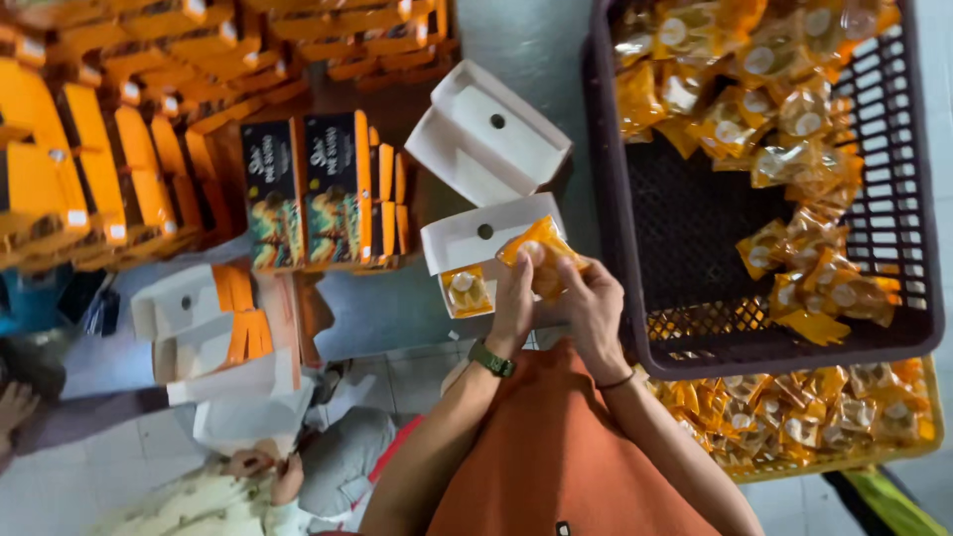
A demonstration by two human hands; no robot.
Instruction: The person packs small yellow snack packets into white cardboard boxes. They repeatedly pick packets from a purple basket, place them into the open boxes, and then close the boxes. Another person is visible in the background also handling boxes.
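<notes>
Between the fingers of both hands sits an orange cake packet point(541, 253), held over an open white box point(476, 243). Left hand point(514, 303), a green watch point(491, 358) at its wrist, has thumb and fingers point(523, 266) clamped on the packet's near edge; right hand point(594, 308) pinches its other side, fingers point(571, 270) closed on the wrapper. Just left of the fingers, a second packet point(467, 291) already lies inside the box. Beyond the fingers stands another empty white box point(486, 134) on the grey bench point(382, 308). Right of the fingers, a dark plastic crate point(918, 218) holds more packets, with a yellow crate point(928, 417) under it. Far left, stacked orange-and-black cartons point(303, 189)
</notes>
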